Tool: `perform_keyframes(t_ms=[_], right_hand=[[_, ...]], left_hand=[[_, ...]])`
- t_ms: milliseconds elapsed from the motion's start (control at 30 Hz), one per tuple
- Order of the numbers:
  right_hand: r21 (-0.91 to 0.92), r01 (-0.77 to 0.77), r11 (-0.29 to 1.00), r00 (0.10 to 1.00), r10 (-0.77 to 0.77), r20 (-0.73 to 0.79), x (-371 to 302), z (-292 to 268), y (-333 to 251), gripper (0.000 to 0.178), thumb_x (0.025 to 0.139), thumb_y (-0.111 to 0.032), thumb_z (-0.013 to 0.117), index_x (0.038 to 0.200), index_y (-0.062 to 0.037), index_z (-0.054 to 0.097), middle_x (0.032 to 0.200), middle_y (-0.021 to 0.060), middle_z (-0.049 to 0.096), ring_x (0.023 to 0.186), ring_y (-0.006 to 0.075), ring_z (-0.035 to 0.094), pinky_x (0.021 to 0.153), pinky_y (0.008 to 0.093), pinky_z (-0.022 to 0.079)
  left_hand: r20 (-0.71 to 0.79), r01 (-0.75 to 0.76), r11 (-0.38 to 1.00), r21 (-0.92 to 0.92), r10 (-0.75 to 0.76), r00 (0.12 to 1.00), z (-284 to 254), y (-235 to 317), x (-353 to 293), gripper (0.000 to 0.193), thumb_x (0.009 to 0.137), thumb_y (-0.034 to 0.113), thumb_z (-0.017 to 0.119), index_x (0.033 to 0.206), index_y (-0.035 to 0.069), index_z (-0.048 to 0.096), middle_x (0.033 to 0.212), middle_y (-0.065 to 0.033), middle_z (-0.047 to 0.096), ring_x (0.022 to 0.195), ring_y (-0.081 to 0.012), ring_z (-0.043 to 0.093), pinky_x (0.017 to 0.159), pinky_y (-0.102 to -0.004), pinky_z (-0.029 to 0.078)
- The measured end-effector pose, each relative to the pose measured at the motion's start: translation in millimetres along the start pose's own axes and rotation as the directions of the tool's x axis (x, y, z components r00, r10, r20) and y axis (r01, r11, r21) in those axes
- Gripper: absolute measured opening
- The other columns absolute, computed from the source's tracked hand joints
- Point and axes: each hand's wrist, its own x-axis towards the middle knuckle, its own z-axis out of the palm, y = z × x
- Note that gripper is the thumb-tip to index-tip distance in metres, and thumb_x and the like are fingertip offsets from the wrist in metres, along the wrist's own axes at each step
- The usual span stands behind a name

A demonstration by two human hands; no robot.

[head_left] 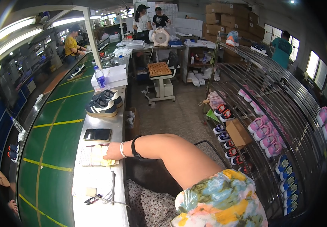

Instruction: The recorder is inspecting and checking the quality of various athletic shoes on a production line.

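Note:
My right hand (114, 151) reaches in from the right and rests on a small pad with yellow paper (99, 153) on the metal bench. Its fingers are curled together over the pad's right side; what they grip, if anything, is hidden. A thin dark red stick, perhaps a pen (94, 145), lies along the pad's top edge. Beyond the pad is a dark phone (97, 135). Closer to me, on white paper (89, 179), lie thread snips (92, 199) and a small pale block (91, 192). My left hand is out of view.
Dark sneakers (102, 107), a bottle (100, 77) and a white box (114, 75) stand farther along the bench. A green conveyor belt (57, 138) runs at left, with another person's hand (12, 206) beyond it. A metal rack (262, 102) of shoes stands at right.

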Motion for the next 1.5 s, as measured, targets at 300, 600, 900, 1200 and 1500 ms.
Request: perform_keyframes(t_ms=[300, 600, 900, 1200, 1500], right_hand=[[0.206, -0.275, 0.939, 0.961, 0.264, 0.079, -4, -9, -2, 0.023, 0.079, -0.012, 0.051, 0.099, -0.0138, 0.061, 0.074, 0.0129, 0.064, 0.072, 0.0321, 0.063, 0.062, 0.0425, 0.049], [0.593, -0.355, 0.723, 0.895, 0.447, -0.009, -17, 7, 0, 0.032, 0.068, -0.029, 0.07, 0.081, -0.0006, 0.062, 0.08, 0.0198, 0.062, 0.079, 0.0356, 0.061, 0.07, 0.0405, 0.049], [0.697, -0.358, 0.621, 0.658, 0.697, -0.283, -47, 16, -9, 0.017, 0.082, -0.002, 0.047, 0.097, -0.0037, 0.056, 0.086, 0.0141, 0.062, 0.08, 0.0311, 0.061, 0.075, 0.0355, 0.049], [0.822, -0.496, -0.282, 0.189, 0.888, 0.419, -139, 66, -48, 0.055, 0.082, -0.058, 0.053, 0.064, -0.0063, 0.055, 0.06, 0.0019, 0.051, 0.058, 0.0144, 0.048, 0.061, 0.0327, 0.039], [0.773, -0.04, -0.633, -0.137, 0.77, 0.624, -197, 144, -99, 0.05, 0.089, -0.05, 0.047, 0.062, -0.0086, 0.051, 0.047, -0.0024, 0.038, 0.044, 0.0143, 0.042, 0.046, 0.0289, 0.033]], left_hand=[[0.002, 0.023, 1.0, -0.013, -0.023, 1.0, -5, -5, -12, 0.012, 0.081, -0.002, 0.058, 0.092, -0.003, 0.061, 0.095, -0.017, 0.062, 0.087, -0.0301, 0.059, 0.077, -0.0373, 0.048], [0.016, 0.014, 1.0, -0.026, -0.013, 1.0, -8, 3, -25, 0.018, 0.089, 0.008, 0.051, 0.097, -0.006, 0.06, 0.099, -0.0203, 0.06, 0.089, -0.0331, 0.057, 0.081, -0.0407, 0.045], [0.0, 0.045, 0.998, -0.04, -0.045, 0.999, -14, 6, -29, 0.015, 0.085, 0.0, 0.054, 0.096, -0.005, 0.062, 0.099, -0.0182, 0.06, 0.089, -0.0307, 0.058, 0.077, -0.0363, 0.047], [0.004, 0.03, 1.0, 0.005, -0.03, 1.0, -14, 9, -31, 0.013, 0.085, -0.002, 0.054, 0.096, -0.005, 0.061, 0.098, -0.0174, 0.06, 0.089, -0.0298, 0.058, 0.076, -0.0359, 0.047], [0.074, -0.068, 0.996, 0.054, 0.064, 0.995, -7, 34, -14, 0.011, 0.086, 0.0, 0.055, 0.093, -0.005, 0.061, 0.099, -0.0168, 0.061, 0.089, -0.0292, 0.058, 0.076, -0.0362, 0.048]])
